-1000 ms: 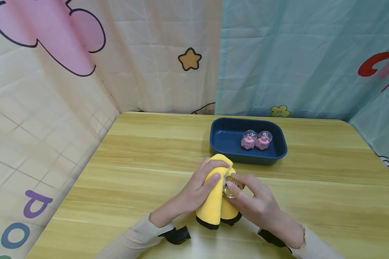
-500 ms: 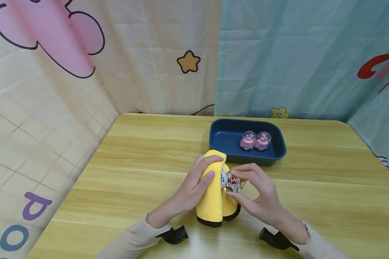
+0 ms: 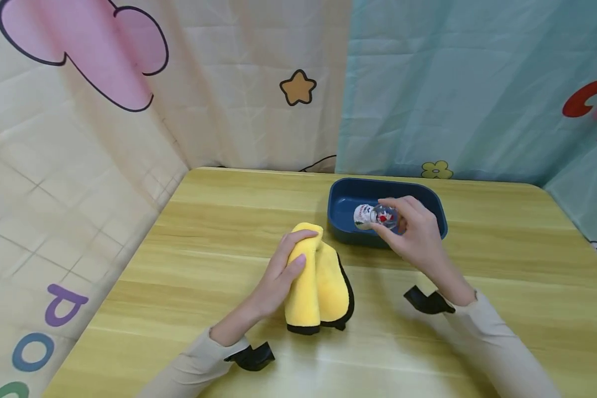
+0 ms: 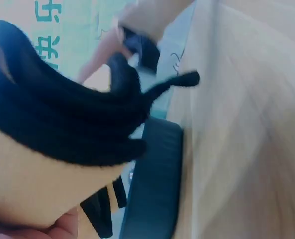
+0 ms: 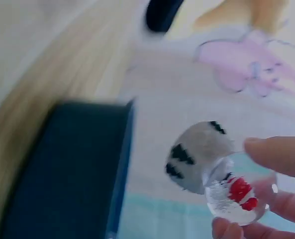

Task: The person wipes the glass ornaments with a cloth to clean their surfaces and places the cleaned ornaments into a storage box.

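Note:
Between thumb and fingers, my right hand (image 3: 420,237) pinches a small snow globe (image 3: 364,216) by its clear dome. The globe lies tilted on its side over the dark blue tray (image 3: 350,236), its white base pointing left. In the right wrist view, the globe (image 5: 239,196) shows a red figure inside and dark tree shapes on the base, above the tray's side. My left hand (image 3: 277,273) grips a folded yellow cloth (image 3: 303,298) with black edging, which hangs in front of the tray. The cloth (image 4: 48,174) fills much of the left wrist view.
The tray stands toward the back of the wooden table (image 3: 219,221), and my right hand hides most of its inside. Printed curtains (image 3: 239,99) enclose the table at the back and sides. A black strap (image 3: 430,301) hangs from the right wrist, another (image 3: 252,356) from the left.
My right hand has drawn the snow globe out of the yellow cloth and moved it up and right over the tray. My left hand, still holding the cloth, has shifted slightly left.

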A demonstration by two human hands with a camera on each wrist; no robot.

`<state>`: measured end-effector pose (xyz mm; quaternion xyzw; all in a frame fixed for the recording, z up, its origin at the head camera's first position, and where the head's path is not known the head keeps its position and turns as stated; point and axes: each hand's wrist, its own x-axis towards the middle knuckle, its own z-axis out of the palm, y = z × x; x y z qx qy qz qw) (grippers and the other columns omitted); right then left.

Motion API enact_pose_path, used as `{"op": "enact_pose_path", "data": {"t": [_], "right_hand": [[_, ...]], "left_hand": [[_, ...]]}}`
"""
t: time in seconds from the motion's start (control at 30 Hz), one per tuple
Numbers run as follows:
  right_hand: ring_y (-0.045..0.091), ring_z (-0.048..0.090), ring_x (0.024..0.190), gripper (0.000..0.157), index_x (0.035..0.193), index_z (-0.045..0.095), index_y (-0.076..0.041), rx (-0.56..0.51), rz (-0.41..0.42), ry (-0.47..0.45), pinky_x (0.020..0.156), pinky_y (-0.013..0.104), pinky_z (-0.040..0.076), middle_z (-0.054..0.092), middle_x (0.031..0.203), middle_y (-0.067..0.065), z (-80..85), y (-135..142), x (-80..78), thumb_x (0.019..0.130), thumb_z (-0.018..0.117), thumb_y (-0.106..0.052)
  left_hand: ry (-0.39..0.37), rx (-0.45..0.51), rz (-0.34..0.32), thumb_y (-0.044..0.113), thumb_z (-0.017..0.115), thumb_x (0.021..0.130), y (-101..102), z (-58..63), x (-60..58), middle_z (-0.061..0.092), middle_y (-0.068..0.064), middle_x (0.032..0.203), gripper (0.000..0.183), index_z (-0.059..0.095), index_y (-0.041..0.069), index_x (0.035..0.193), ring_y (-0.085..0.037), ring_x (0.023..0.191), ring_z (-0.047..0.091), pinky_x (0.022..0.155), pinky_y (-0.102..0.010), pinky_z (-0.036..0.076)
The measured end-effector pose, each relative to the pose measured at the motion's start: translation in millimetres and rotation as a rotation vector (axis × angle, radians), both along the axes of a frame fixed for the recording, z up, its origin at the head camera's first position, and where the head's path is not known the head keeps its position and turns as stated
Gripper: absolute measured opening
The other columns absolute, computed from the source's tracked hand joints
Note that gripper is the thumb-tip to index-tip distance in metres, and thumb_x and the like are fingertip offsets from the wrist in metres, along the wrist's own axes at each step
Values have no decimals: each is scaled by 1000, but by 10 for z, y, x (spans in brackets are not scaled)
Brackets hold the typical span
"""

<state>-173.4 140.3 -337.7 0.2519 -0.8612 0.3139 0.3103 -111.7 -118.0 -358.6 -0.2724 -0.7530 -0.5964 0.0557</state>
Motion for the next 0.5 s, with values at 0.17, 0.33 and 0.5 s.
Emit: {"op": "enact_pose_path", "data": {"t": [0.17,0.33,0.5], "right_hand": [[28,58,80,42,112,65,-2,301,-91,-78,67,38,49,64,98,17,-116,-12,-406,74,78,-15],[33,60,87,32,109,66,-1,465,-76,-140,76,44,53,66,98,18,-196,-54,-644,78,72,-9],[32,59,82,30,109,66,-1,553,-80,-207,70,43,54,66,96,18,-230,-74,-731,79,67,-3]], "left_hand": [[22,-37,10,18,52,91,-46,-40,27,41,-11,126,40,46,18,131,-21,103,45,81,-28,46],[60,-164,64,25,66,80,-103,-64,67,37,-7,127,54,47,27,130,-19,96,50,73,-27,49],[246,-468,143,36,74,72,-252,-59,93,37,-8,130,63,48,33,130,-16,91,53,69,-23,47]]}}
